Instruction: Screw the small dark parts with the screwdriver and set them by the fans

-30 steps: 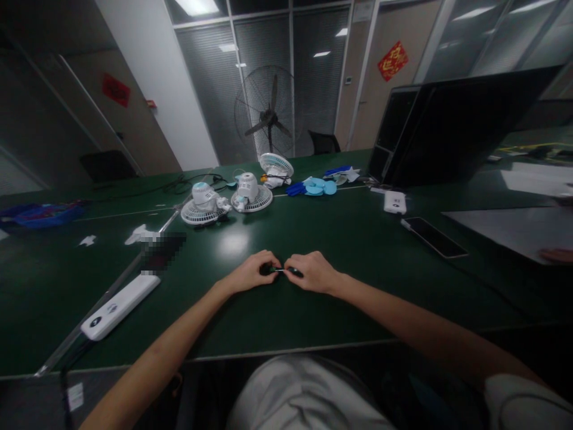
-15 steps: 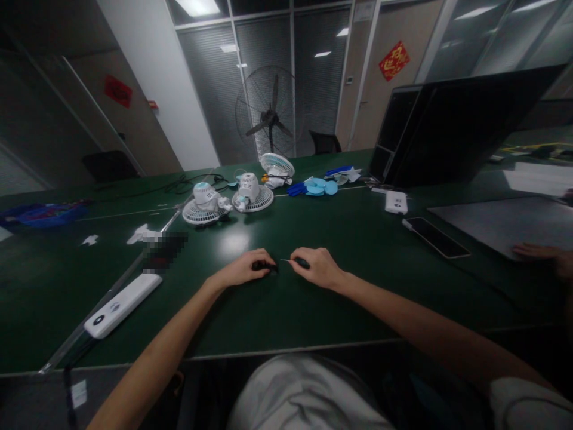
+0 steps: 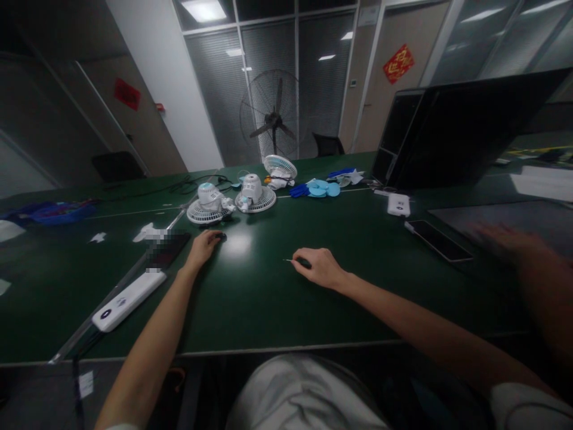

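Note:
My left hand (image 3: 204, 246) is closed on a small dark object (image 3: 222, 237), mostly covered by my fingers, close to the table top and just in front of the leftmost white fan. Its kind is not clear. Nearer the middle of the table, my right hand (image 3: 316, 266) grips a small screwdriver (image 3: 304, 263) by its dark handle, the thin metal shaft pointing left. Beyond my left hand lie two white fan heads, a left one (image 3: 206, 210) and a middle one (image 3: 253, 196), grilles down. A third fan (image 3: 280, 171) leans behind them with its grille tilted up.
On the green table (image 3: 250, 310) are a long white device (image 3: 129, 300) at left, blue gloves (image 3: 299, 190), light blue round pieces (image 3: 323, 188), a phone (image 3: 439, 240) and a white power bank-like box (image 3: 398, 204). A large black monitor (image 3: 470, 131) stands right. Another person's blurred hand (image 3: 505, 236) reaches in.
My left hand has moved left and away from me with the dark object, apart from my right hand. The right hand stays put with the screwdriver. The other person's hand has moved left.

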A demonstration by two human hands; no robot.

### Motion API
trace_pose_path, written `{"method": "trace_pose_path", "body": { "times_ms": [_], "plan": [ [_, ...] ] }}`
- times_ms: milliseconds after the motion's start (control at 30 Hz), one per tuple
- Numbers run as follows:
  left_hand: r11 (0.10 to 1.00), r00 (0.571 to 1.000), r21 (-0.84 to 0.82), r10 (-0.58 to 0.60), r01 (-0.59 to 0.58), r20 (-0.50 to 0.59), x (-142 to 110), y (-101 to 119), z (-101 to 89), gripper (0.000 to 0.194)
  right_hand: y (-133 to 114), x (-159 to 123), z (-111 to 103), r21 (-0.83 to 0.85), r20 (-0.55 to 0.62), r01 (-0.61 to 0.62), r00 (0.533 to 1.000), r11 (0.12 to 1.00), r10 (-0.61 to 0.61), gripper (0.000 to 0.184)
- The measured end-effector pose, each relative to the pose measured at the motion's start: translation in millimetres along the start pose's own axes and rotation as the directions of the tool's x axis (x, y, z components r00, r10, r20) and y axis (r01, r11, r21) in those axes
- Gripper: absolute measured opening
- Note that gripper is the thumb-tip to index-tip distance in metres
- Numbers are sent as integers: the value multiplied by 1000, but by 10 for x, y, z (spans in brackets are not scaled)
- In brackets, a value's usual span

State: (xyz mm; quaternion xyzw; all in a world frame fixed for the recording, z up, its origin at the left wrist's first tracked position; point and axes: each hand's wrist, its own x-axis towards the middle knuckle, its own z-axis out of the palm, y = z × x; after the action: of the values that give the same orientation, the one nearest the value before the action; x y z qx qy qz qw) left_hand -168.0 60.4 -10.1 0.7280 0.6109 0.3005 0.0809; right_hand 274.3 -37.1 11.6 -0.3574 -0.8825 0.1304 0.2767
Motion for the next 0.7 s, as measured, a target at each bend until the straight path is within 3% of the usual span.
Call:
{"method": "trace_pose_path", "body": {
  "times_ms": [200,500,700],
  "plan": [
    [1000,1000,-11,-3,3,8,21,-72,11,37,13,-2,-15,12,1,-8,1000,1000,8,16],
    [1000,994,9,-25,24,110,-9,-178,-254,44,31,-8,-1,14,0,-15,1000,1000,15,16],
    [999,990,11,31,-33,136,1,-199,-269,45,48,-13,8,16,-2,-16,1000,1000,16,16]
  ]
}}
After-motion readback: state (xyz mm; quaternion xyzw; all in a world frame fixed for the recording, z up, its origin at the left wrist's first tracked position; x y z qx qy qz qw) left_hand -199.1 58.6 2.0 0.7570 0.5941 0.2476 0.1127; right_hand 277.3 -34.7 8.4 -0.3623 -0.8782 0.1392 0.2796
